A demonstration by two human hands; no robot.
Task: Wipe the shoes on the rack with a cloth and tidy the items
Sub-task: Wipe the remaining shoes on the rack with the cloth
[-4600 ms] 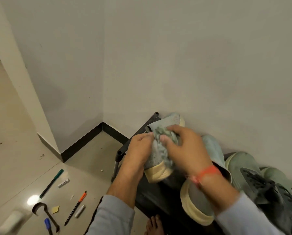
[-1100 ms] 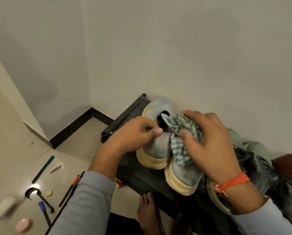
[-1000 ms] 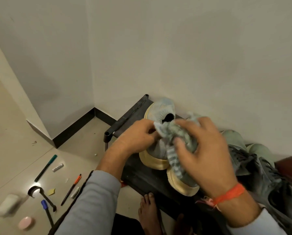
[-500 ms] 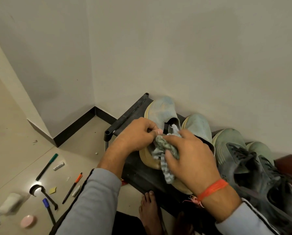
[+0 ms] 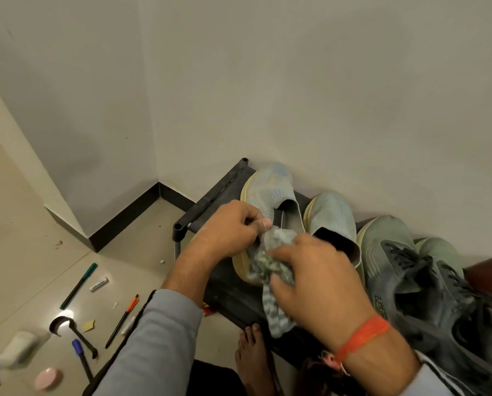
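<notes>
From the head camera, a black metal shoe rack (image 5: 210, 195) stood against a plain wall in a corner. On it sat a soft, knitted light blue shoe (image 5: 270, 190) with a pale yellow sole, and its partner shoe (image 5: 332, 215) lay just beside it. The left hand (image 5: 227, 227) had its fingers curled on the heel edge of the first shoe, with the thumb pressing near the opening. The right hand (image 5: 316, 284) gripped a crumpled, striped green cloth (image 5: 270, 267) against that shoe's heel, and a loose end of the cloth hung down over the rack's front. An orange thread band (image 5: 364, 332) went round the right wrist. Dark laced sneakers (image 5: 427, 284) filled the rack's right side. On the shiny floor to the left lay a green pen (image 5: 79, 285), an orange pen (image 5: 121, 321), a blue marker (image 5: 80, 355) and a round pink thing (image 5: 49, 378). A bare foot (image 5: 253, 358) showed below the rack.
</notes>
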